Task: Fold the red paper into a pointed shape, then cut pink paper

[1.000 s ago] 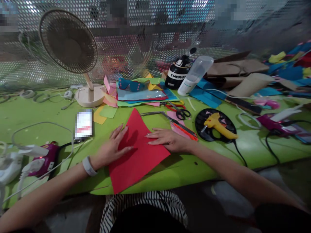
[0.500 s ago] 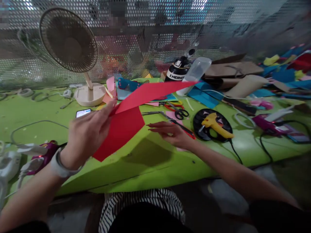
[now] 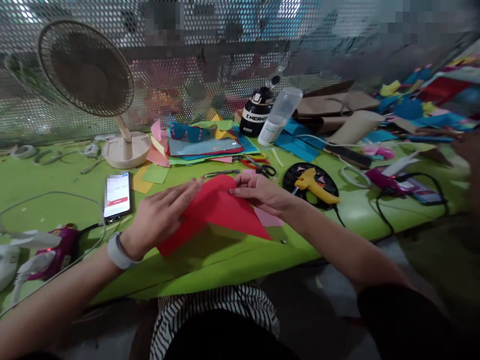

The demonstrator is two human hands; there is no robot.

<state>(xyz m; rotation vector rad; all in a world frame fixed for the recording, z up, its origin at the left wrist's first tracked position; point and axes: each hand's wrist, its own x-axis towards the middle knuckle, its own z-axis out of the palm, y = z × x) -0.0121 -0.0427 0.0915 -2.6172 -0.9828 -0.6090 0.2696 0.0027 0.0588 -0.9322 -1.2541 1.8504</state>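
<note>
A red sheet of paper (image 3: 228,207) is bent over between my hands, at the front of the green table. My left hand (image 3: 161,212) rests on its left part with fingers stretched out and slightly blurred; the thumb is hidden. My right hand (image 3: 262,192) pinches the curved upper edge of the paper between thumb and fingers. One pointed corner hangs toward the table's front edge. Just behind the paper lie tweezers (image 3: 221,173) and black-handled scissors (image 3: 265,170). A pink paper piece (image 3: 268,217) lies under my right forearm.
A yellow glue gun (image 3: 315,186) lies on a black round plate (image 3: 288,175) at right. A phone (image 3: 117,195) and a purple power strip (image 3: 62,250) are at left. Behind stand a fan (image 3: 125,150), a black bottle (image 3: 255,112), a white bottle (image 3: 281,115) and stacked coloured paper (image 3: 204,146).
My right hand has gone from open beside the red paper to pinching its edge. The raised flap has come down and curved toward me. The view has shifted slightly right.
</note>
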